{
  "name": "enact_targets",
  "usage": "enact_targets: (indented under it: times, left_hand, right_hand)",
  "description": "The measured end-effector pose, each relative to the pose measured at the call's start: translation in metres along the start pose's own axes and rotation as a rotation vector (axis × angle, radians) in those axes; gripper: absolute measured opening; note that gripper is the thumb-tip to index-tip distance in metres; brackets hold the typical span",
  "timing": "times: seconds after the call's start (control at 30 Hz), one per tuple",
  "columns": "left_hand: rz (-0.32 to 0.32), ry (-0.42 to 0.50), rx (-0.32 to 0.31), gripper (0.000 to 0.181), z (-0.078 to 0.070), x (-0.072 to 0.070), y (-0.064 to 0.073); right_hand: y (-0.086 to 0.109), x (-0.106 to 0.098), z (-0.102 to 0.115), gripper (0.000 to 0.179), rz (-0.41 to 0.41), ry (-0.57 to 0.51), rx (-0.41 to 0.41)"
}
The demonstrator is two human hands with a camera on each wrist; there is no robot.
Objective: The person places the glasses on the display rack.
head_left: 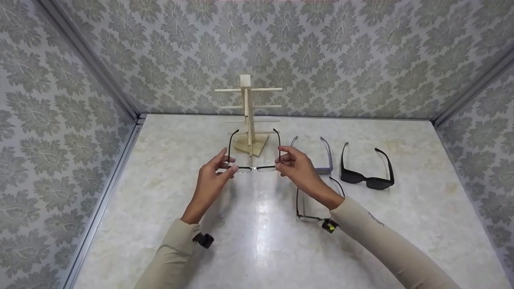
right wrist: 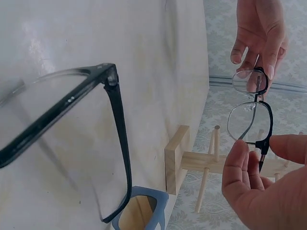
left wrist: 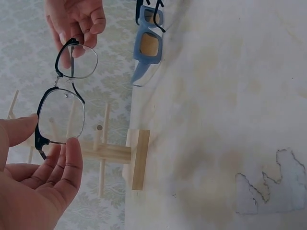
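Both hands hold one pair of half-rim eyeglasses point(head_left: 265, 167), black along the brow with clear lenses, up in front of a wooden rack. The left hand point(head_left: 211, 176) pinches the frame's left corner between thumb and fingers. At the opposite corner, the right hand point(head_left: 298, 169) pinches the other hinge. The temples are unfolded and point away toward the rack point(head_left: 248, 104). In the left wrist view, the eyeglasses point(left wrist: 38, 115) hang above the table level, their lenses see-through. The rack is a post with several thin crossbars on a flat wooden base point(head_left: 261, 145).
Right of the rack lie blue-framed sunglasses point(head_left: 323, 170) and black sunglasses point(head_left: 367, 181). Another dark-framed pair of eyeglasses point(head_left: 309, 217) lies under the right forearm, seen close up in the right wrist view. Patterned walls point(head_left: 289, 52) enclose the marbled table point(head_left: 160, 168).
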State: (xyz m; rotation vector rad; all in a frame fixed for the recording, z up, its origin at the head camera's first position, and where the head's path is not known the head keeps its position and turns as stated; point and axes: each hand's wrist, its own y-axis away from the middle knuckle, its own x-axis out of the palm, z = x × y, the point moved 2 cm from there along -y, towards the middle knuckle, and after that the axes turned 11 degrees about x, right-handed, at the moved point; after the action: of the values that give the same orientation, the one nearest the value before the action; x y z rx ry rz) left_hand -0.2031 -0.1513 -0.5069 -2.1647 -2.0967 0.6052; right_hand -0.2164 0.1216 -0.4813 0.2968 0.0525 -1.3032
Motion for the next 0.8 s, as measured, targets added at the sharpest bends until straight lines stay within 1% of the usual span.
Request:
enact_targets:
  times: [0.13, 0.3, 0.5, 0.67, 0.8]
  left_hand:
    - [-0.002, -0.015, -0.014, 0.068, 0.003, 0.000, -0.004]
    - [-0.021, 0.008, -0.032, 0.066, 0.008, 0.000, -0.007]
    - [-0.033, 0.025, -0.042, 0.065, 0.015, 0.001, -0.012]
    - [-0.029, 0.005, -0.047, 0.064, 0.018, 0.000, -0.018]
    - [-0.020, -0.023, -0.047, 0.062, 0.021, -0.001, -0.025]
  right_hand:
    - [-0.007, 0.000, 0.002, 0.058, -0.012, 0.032, -0.001]
    - [-0.017, 0.001, 0.001, 0.057, -0.017, 0.034, 0.012]
    - [-0.025, 0.001, -0.001, 0.057, -0.020, 0.029, 0.030]
    - [-0.032, 0.002, -0.001, 0.056, -0.021, 0.014, 0.045]
    - [-0.039, 0.001, -0.001, 0.056, -0.030, 0.004, 0.056]
